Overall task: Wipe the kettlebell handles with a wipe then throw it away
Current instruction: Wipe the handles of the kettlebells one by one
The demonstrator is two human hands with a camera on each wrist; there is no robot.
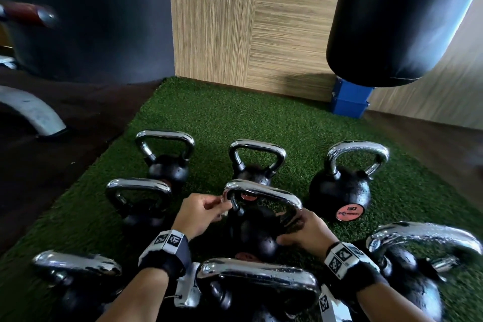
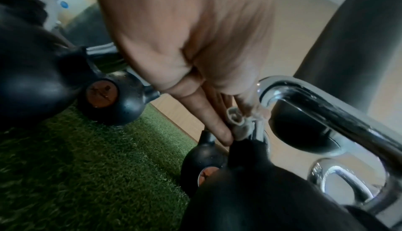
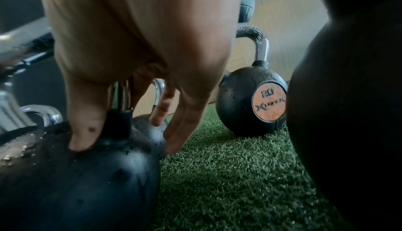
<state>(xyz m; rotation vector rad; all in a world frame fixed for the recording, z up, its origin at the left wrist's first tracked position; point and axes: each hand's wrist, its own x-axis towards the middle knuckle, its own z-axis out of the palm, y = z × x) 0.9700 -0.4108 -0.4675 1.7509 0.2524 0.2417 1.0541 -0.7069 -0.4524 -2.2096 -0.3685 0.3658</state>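
Middle kettlebell (image 1: 251, 230) on the green turf (image 1: 209, 112), chrome handle (image 1: 264, 195) running left to right across the view, slightly tilted. Left hand (image 1: 201, 213) at the handle's left upright, fingers (image 2: 217, 131) curled and pinching a small bunched wipe (image 2: 236, 119) against the post just above the black body. Wipe pressed on the outer side of the post, so the bar's long top run lies up and to the right of those fingers. Right hand (image 1: 304, 234) at the opposite end, thumb and fingers (image 3: 83, 128) straight and spread on the black body either side of the right post, holding nothing, seemingly steadying the weight. Left hand therefore the nearer one for wiping; likely next stroke up the post, round the corner, then along the bar toward the right hand. Other kettlebells close all round, one (image 1: 339, 191) marked 20 to the right. No bin in view.
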